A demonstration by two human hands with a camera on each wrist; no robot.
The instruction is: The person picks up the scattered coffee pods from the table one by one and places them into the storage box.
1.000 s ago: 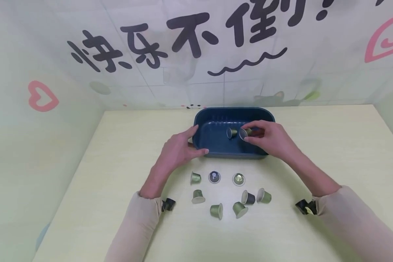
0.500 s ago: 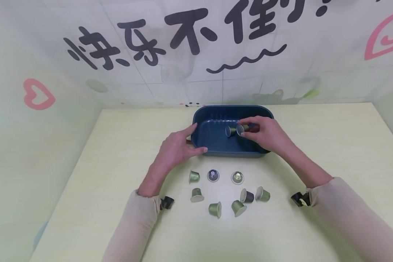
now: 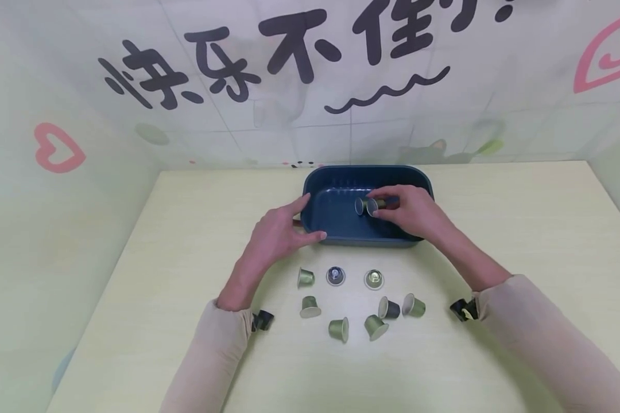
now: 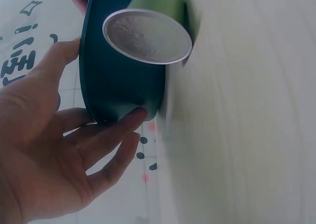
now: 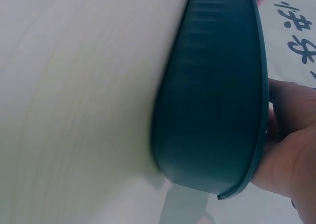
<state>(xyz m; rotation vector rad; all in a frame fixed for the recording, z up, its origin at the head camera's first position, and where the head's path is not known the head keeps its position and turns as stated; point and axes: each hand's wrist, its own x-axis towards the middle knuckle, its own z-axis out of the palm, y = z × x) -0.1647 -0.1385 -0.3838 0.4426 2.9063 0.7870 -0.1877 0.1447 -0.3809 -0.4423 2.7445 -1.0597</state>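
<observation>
A dark blue rectangular basin (image 3: 368,242) stands near the back wall in the head view. My left hand (image 3: 275,235) grips its left end, thumb at the front side and fingers along the end wall, also visible in the left wrist view (image 4: 54,135). Inside the basin, my right hand (image 3: 412,211) pinches a green coffee capsule (image 3: 373,207) between thumb and fingers, its foil lid facing left. Right beside it in the basin is another green capsule (image 3: 360,206). In the right wrist view the basin wall (image 5: 212,100) hides my fingertips and the capsule.
Several coffee capsules lie scattered in front of the basin: mostly green ones, such as a tipped green capsule (image 3: 338,330), plus a dark grey capsule (image 3: 391,308) and a blue capsule (image 3: 335,276) standing lid down. A printed wall (image 3: 289,137) rises behind the table (image 3: 212,195).
My right hand has moved left inside the basin with the capsule, bringing it up against the other capsule in view. The left hand stays on the basin. The view has shifted slightly.
</observation>
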